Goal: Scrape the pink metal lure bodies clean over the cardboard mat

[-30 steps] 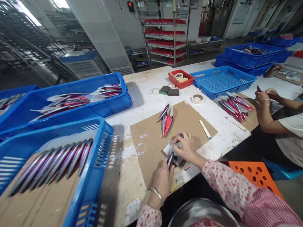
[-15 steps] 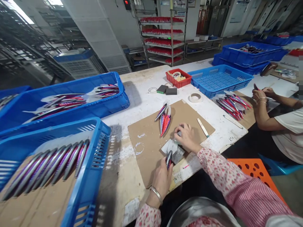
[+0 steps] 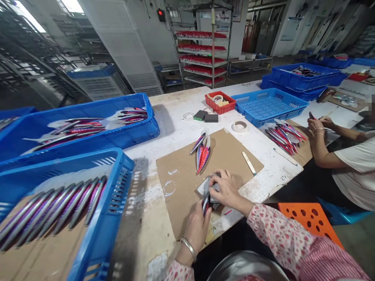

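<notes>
My left hand (image 3: 197,226) is closed around a dark, slim fishing lure (image 3: 206,203), its tip pointing away from me. Right beside that tip, my right hand (image 3: 227,190) has its fingers curled in a pinch; whatever they hold is hidden. Under both hands lies a greyish, shiny flat piece (image 3: 201,189), partly covered, on a brown cardboard sheet (image 3: 178,171). Farther up the cardboard rest several red, purple and silver lures (image 3: 202,156). A light-coloured knife-like tool (image 3: 249,163) lies to the right of my right hand.
On the left stand blue crates (image 3: 124,183) of lures. A tape roll (image 3: 240,126), dark blocks (image 3: 211,118), a red tray (image 3: 220,107) and a blue basket (image 3: 271,119) sit farther back. A co-worker (image 3: 345,160) sits at right beside a lure pile (image 3: 283,138).
My right hand has moved from the grey item on the far side of the flat piece back toward me, up to the lure. My left hand still holds the lure. The view has tilted slightly.
</notes>
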Tool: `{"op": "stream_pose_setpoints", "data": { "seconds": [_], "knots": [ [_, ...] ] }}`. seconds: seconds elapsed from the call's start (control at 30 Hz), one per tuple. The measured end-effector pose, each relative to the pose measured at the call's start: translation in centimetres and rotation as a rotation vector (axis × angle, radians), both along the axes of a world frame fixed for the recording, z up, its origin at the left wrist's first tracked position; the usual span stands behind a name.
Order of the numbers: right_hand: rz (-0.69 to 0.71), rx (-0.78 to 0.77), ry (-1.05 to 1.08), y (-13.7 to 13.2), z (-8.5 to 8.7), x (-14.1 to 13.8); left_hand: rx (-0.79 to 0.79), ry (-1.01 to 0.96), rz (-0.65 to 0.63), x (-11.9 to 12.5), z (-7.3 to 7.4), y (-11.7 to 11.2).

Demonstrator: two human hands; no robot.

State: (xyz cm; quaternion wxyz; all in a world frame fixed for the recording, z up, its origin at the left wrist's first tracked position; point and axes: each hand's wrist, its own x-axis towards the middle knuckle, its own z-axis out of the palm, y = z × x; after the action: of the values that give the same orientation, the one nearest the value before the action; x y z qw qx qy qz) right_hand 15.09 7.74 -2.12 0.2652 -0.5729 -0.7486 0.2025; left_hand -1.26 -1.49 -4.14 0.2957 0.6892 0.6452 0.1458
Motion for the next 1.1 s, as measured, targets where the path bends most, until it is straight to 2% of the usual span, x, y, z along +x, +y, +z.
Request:
{"op": "stream_pose_setpoints", "data": {
  "seconds": [0.17, 0.33, 0.37, 0.5, 0.57, 0.7, 0.8, 0.93, 1.1],
  "knots": [
    [-0.155, 0.003, -0.036, 0.8, 0.1, 0.2, 0.007, -0.039, -0.007, -0.3, 0.0, 0.1],
    [0.047, 0.038, 0.024, 0.1, -0.5, 0.0, 0.019, -0.084, -0.022, -0.5, -0.1, 0.3],
    [0.031, 0.037, 0.022, 0.3, -0.6, 0.4, 0.024, -0.083, -0.023, -0.5, -0.1, 0.2],
    [-0.181, 0.069, -0.014, 3.1, -0.4, 3.4, 0.02, -0.046, -0.039, -1.0, 0.1, -0.3],
    [-0.189, 0.137, 0.063, 4.3, 0.1, 4.8, 0.01, 0.022, -0.072, -1.4, 0.6, -0.4],
    [-0.031, 0.226, 0.21, 4.4, 0.5, 5.1, 0.012, 0.253, -0.123, -1.9, 2.0, 0.6],
    [0.11, 0.212, 0.174, 3.8, -0.1, 4.6, 0.012, 0.36, -0.192, -2.3, 2.4, 2.2],
    [0.193, 0.195, 0.083, 3.4, -0.7, 3.8, -0.025, 0.439, -0.222, -2.7, 1.3, 3.5],
    [0.347, 0.197, 0.023, 2.7, 0.8, -0.2, -0.017, 0.484, -0.234, -3.0, 0.0, 3.5]
  ]
}}
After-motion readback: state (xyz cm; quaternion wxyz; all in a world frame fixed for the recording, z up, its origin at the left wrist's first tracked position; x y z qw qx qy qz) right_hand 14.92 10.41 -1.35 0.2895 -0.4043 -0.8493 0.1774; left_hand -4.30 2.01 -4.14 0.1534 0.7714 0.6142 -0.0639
